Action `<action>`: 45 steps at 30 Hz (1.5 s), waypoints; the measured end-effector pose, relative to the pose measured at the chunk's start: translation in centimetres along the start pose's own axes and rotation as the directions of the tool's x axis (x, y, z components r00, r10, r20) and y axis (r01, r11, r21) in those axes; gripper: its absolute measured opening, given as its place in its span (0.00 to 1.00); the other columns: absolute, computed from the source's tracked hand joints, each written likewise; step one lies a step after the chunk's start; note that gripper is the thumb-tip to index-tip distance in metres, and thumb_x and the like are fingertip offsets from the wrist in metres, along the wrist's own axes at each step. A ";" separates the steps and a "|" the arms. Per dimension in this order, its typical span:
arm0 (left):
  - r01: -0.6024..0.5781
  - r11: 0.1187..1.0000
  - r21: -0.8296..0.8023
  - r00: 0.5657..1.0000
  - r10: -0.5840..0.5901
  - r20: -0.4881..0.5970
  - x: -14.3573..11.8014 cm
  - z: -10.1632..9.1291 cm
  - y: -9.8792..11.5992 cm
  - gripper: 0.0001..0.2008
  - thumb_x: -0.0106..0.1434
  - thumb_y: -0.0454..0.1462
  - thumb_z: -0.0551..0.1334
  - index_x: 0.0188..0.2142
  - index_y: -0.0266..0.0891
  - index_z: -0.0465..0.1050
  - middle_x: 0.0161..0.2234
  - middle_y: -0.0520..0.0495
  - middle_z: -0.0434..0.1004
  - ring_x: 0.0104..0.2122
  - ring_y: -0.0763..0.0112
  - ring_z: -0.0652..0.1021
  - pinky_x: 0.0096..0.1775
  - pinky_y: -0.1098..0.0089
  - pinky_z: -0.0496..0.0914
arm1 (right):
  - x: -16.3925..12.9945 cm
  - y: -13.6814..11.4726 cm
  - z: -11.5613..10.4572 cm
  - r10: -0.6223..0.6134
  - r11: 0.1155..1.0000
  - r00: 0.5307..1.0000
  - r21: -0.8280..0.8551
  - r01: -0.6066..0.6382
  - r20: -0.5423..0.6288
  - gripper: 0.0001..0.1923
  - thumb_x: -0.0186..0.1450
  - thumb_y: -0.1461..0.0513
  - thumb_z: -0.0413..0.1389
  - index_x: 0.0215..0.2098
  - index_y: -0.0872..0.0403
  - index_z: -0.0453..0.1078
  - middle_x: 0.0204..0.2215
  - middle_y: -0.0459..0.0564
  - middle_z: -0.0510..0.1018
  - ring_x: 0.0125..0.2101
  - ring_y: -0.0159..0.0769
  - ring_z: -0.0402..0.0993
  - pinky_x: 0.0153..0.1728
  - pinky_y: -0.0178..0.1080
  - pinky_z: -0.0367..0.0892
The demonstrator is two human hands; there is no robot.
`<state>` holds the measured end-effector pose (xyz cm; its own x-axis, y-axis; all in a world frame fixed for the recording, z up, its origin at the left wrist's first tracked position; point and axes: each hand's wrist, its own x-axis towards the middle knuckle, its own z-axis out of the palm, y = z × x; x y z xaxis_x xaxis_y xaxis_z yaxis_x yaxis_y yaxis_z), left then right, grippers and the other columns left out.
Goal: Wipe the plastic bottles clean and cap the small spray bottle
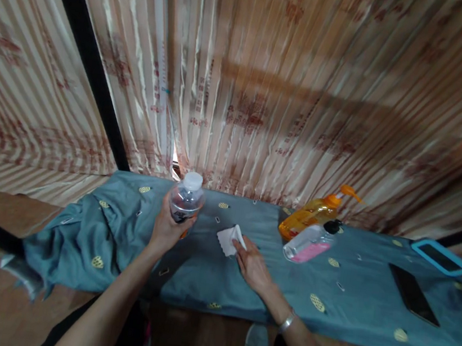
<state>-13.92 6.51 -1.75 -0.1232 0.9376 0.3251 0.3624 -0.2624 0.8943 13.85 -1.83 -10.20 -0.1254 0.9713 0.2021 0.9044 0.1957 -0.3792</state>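
Three bottles total: left hand grips one upright water bottle, cap at 12 o'clock; right hand pinches one white cloth.

Teal cloth w/ yellow motifs, orange bottle

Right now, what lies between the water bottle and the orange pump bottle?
In the head view, a white cloth under the right hand lies between the water bottle, held by the left hand, and the orange pump bottle.
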 end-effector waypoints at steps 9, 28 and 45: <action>0.028 1.000 0.002 0.999 -0.028 -0.037 0.2 0.2 0.0 0.48 0.49 0.39 0.73 0.66 0.42 0.54 0.56 0.39 0.74 0.54 0.50 0.77 0.56 0.53 0.71 | -7.4 3.4 -4.5 0.398 0.870 0.907 -0.257 -0.422 -0.142 0.17 0.68 0.69 0.51 0.55 0.60 0.68 0.50 0.57 0.77 0.51 0.40 0.75 0.53 0.49 0.71; 0.050 0.998 0.032 0.998 -0.049 -0.036 0.2 0.0 0.2 0.46 0.49 0.38 0.73 0.65 0.40 0.56 0.55 0.38 0.76 0.53 0.50 0.78 0.52 0.56 0.74 | 4.8 1.9 -5.1 0.439 0.861 0.894 -0.239 -0.448 -0.091 0.16 0.68 0.60 0.56 0.52 0.58 0.69 0.49 0.54 0.76 0.47 0.39 0.75 0.51 0.50 0.73; 0.037 0.998 -0.052 0.998 -0.040 -0.044 0.2 0.3 -0.2 0.51 0.48 0.38 0.73 0.67 0.43 0.50 0.57 0.39 0.73 0.55 0.52 0.76 0.57 0.55 0.71 | -10.8 2.3 -5.3 0.459 0.854 0.871 -0.184 -0.487 -0.177 0.22 0.66 0.72 0.45 0.57 0.64 0.66 0.50 0.64 0.77 0.46 0.42 0.78 0.49 0.51 0.73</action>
<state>-13.76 6.77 -1.93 -0.1783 0.9362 0.3028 0.3089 -0.2389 0.9206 19.48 -12.61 -8.44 0.3781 0.9115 0.1620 0.9081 -0.3312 -0.2561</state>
